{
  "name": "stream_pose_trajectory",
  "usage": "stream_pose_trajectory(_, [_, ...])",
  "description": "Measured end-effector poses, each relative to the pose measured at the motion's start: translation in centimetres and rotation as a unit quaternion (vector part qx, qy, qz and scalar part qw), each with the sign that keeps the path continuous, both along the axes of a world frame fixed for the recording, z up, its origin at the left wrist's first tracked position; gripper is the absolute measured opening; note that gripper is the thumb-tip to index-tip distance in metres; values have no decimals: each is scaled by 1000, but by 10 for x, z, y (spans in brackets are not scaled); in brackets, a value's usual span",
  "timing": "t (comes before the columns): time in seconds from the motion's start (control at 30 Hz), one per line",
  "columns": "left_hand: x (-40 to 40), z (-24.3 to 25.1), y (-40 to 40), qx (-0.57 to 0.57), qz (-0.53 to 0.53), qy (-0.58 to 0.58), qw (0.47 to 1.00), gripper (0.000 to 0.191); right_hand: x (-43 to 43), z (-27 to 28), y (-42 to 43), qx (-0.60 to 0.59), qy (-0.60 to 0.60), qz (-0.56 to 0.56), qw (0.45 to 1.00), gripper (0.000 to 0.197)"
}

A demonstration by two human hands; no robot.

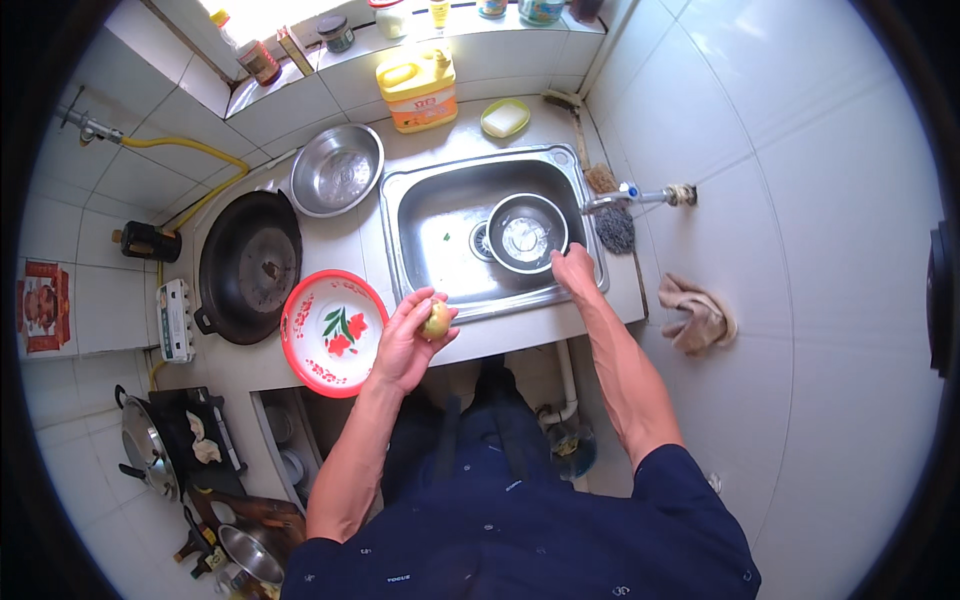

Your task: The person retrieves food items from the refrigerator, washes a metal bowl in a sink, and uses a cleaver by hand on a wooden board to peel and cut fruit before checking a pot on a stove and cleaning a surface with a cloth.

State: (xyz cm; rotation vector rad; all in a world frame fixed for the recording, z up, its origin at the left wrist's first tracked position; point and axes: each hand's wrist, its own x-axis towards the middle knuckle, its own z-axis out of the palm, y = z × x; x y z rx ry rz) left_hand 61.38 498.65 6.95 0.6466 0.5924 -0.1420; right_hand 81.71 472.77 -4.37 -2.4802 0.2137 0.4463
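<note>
A small round yellow-green fruit or vegetable [435, 321] lies in the fingers of my left hand [409, 334], over the counter's front edge. My right hand [574, 267] grips the rim of a small metal bowl [528, 234], which stands in the right part of the steel sink [442, 255]. The bowl looks partly filled with water. Just left of my left hand is a white enamel basin with a red rim and printed flowers [335, 333]. A green scrap [446, 237] lies on the sink floor beside the drain.
Behind the sink stand a yellow detergent jug [418, 90] and a soap dish [505, 118]. The wall tap [622, 196] reaches over the sink's right edge, near a steel-wool scourer [615, 229]. A metal basin [337, 170] and a black wok [250, 267] occupy the counter's left.
</note>
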Motion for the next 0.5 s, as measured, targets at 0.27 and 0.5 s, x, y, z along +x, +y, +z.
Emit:
stream_pose_trajectory(0.27, [81,-60,6,35,8,66,997,42,49,-49,19,24,162,-80,983,24])
stream_pose_trajectory(0.5, [120,-120,16,18,62,125,990,31,45,-33,19,144,182,-70,970,30])
